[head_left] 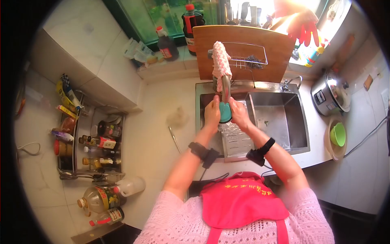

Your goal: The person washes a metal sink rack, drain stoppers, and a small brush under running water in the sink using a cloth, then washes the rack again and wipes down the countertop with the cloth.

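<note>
My left hand (212,112) and my right hand (239,113) are closed around the sides of a teal rounded thing (225,112) with a dark lower rim; its exact kind is not clear. Both hands are over the left basin of the steel sink (255,155), just below the spout of the faucet (226,91). A fluffy pink-and-white cloth (222,61) is wrapped over the faucet's upper part. Beneath my hands lies a slotted metal drain tray (237,145). My fingertips are partly hidden by the thing and by the spout.
Behind the sink a wooden board (207,40) leans up, with a wire rack (266,55) in front. To the right stand a rice cooker (325,97) and a green bowl (337,134). A bottle rack (75,146) and an oil jug (97,199) stand left.
</note>
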A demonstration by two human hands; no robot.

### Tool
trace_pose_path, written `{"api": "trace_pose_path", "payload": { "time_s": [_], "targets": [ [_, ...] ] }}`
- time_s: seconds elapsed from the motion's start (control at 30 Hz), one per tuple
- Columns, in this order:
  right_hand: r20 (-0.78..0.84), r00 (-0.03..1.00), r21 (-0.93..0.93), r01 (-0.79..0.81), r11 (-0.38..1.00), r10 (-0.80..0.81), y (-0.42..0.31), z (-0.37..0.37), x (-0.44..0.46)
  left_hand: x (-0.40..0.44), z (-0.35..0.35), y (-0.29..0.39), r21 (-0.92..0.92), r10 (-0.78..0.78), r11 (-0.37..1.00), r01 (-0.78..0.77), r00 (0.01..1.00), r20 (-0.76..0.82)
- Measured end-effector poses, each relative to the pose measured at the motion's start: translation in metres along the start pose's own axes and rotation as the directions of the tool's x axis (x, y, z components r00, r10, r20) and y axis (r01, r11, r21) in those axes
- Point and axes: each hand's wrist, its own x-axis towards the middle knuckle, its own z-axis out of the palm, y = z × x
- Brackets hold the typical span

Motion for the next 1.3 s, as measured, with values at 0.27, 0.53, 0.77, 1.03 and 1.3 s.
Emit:
{"api": "trace_pose_path", "payload": {
  "time_s": [0.27, 0.53, 0.77, 1.03, 1.3],
  "targets": [
    [-0.052, 0.996, 0.017, 0.078, 0.997, -0.077, 0.006, 0.005, -0.008, -0.019, 0.011, 0.01, -0.147, -0.063, 0.988, 0.055, 0.997, -0.045],
    [0.072, 0.996, 0.117, -0.06, 0.991, 0.052, 0.017, -0.002, 0.001, -0.004, -0.008, -0.008, 0.148, 0.185, 0.967, -0.206, 0.972, 0.143],
    [-0.232, 0.89, -0.232, 0.341, 0.911, -0.392, 0.007, 0.038, -0.024, -0.012, 0.018, -0.016, -0.188, -0.384, 0.923, 0.336, 0.836, -0.391],
    [0.351, 0.935, 0.02, -0.063, 0.998, 0.052, -0.005, 0.0, -0.004, -0.018, -0.01, 0.012, 0.258, 0.385, 0.886, -0.385, 0.922, 0.051],
    [0.23, 0.966, 0.14, -0.149, 0.979, 0.114, 0.018, -0.004, -0.015, -0.015, 0.003, -0.011, 0.025, -0.128, 0.991, 0.132, 0.984, -0.125]
  ]
}}
